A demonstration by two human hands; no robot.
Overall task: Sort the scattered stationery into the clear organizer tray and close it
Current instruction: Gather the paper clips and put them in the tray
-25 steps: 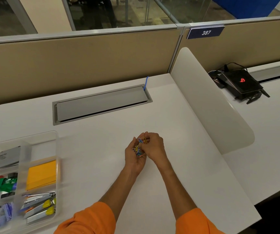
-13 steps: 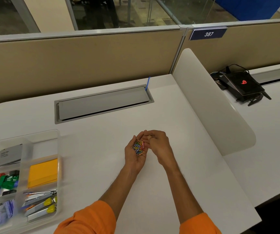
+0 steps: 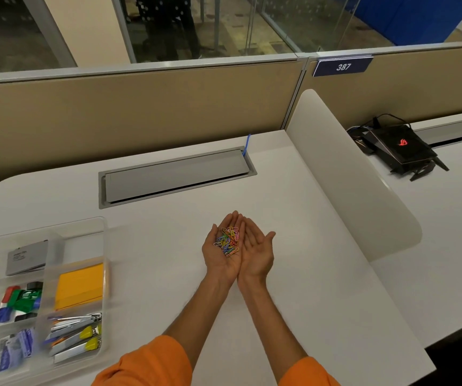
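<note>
**Head view: two upturned palms are carrying the paper clips**

Both hands are hovering palm-up over the middle of the white desk (image 3: 293, 274), pressed edge to edge so that they are forming a shallow cup. The left hand (image 3: 218, 263) is bearing a heap of coloured paper clips (image 3: 228, 240), which is lying on its palm and fingers, right against the seam with the right hand (image 3: 257, 254). The fingers of both hands are lying straight and relaxed, and none are curling round anything. Orange sleeves are showing at the bottom edge.

The clear organizer tray (image 3: 83, 243) is sitting well apart, at the left edge of the desk, with no lid on it. Its compartments are holding a grey booklet (image 3: 26, 257), a yellow pad (image 3: 81, 285), green, red and blue clips (image 3: 19, 300), blue packets (image 3: 15, 349) and yellow-tipped metal tools (image 3: 76, 335); the far right compartment is showing bare.

A grey cable hatch (image 3: 177, 174) is lying beyond the hands, and a white divider (image 3: 349, 174) is standing to the right.
</note>
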